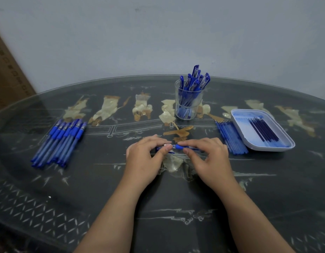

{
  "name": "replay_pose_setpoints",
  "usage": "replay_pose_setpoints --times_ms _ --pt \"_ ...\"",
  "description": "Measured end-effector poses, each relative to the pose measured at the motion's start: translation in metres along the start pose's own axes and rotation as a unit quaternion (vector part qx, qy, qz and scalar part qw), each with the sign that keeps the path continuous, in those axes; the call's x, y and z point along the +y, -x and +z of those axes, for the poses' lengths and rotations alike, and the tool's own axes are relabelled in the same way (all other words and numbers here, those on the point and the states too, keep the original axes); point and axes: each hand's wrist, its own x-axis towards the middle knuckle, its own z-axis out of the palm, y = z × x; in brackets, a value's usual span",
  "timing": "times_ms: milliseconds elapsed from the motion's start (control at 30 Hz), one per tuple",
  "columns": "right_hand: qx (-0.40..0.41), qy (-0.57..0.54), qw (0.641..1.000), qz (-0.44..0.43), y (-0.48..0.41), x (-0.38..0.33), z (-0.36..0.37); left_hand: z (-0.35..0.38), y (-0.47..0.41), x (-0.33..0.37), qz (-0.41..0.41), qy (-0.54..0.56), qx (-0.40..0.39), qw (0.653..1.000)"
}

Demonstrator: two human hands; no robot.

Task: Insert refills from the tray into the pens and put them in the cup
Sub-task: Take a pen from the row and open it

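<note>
Both hands hold one blue pen [178, 147] level above the middle of the table. My left hand [147, 157] pinches its left end between thumb and fingers. My right hand [207, 157] grips the blue grip section and barrel from the right. A clear cup [188, 105] with several capped blue pens stands behind the hands. A white tray [240, 121] at the right holds several dark refills [264, 130]. A pile of blue pens [61, 141] lies at the left.
A row of pale blue refills [231, 137] lies on the table just left of the tray. The round table [158, 198] is dark with a glass top and painted figures. A grey wall runs behind it, with a cardboard box [8, 70] at far left.
</note>
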Motion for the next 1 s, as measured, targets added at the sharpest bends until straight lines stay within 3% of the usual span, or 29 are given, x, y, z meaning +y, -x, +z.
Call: replay_pose_setpoints --times_ms 167,467,700,833,933,1000 --pt "-0.003 0.0 1.0 0.004 0.0 -0.001 -0.001 -0.002 0.0 0.0 0.002 0.0 0.008 1.0" --pt "0.005 -0.017 1.0 0.009 0.0 -0.002 -0.001 -0.008 0.005 0.012 -0.071 0.094 0.012 0.993" --pt "0.017 -0.028 0.999 0.012 0.0 -0.001 -0.001 -0.014 0.007 0.013 -0.096 0.111 0.111 0.983" --pt "0.019 -0.027 0.999 0.015 0.0 -0.001 -0.001 -0.029 0.004 0.013 -0.05 -0.069 0.082 0.993" --pt "0.022 -0.023 0.999 0.013 0.0 -0.003 -0.001 -0.038 -0.002 0.012 -0.052 -0.21 0.007 0.976" --pt "0.02 -0.02 1.0 0.014 0.0 -0.004 -0.002 -0.039 -0.004 0.013 -0.064 -0.238 -0.015 0.969"
